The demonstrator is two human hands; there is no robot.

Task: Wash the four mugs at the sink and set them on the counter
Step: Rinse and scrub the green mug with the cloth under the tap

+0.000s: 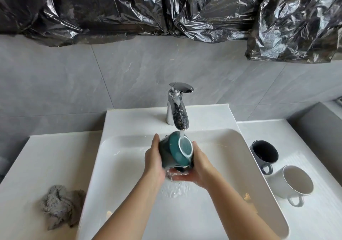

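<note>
A dark green mug (pixel 174 151) is held over the white sink (pixel 127 165), tilted with its base up under the running stream from the chrome tap (pixel 177 110). My left hand (pixel 154 160) grips its left side. My right hand (pixel 198 165) cups it from the right and below, fingers under the mug where water splashes. On the counter to the right stand a dark grey mug (pixel 264 155) and a white mug (pixel 294 182), both upright with handles toward me.
A crumpled grey cloth (pixel 61 204) lies on the left counter (pixel 46 156). Black plastic sheeting (pixel 166 8) hangs along the wall above. A grey ledge rises at the far right.
</note>
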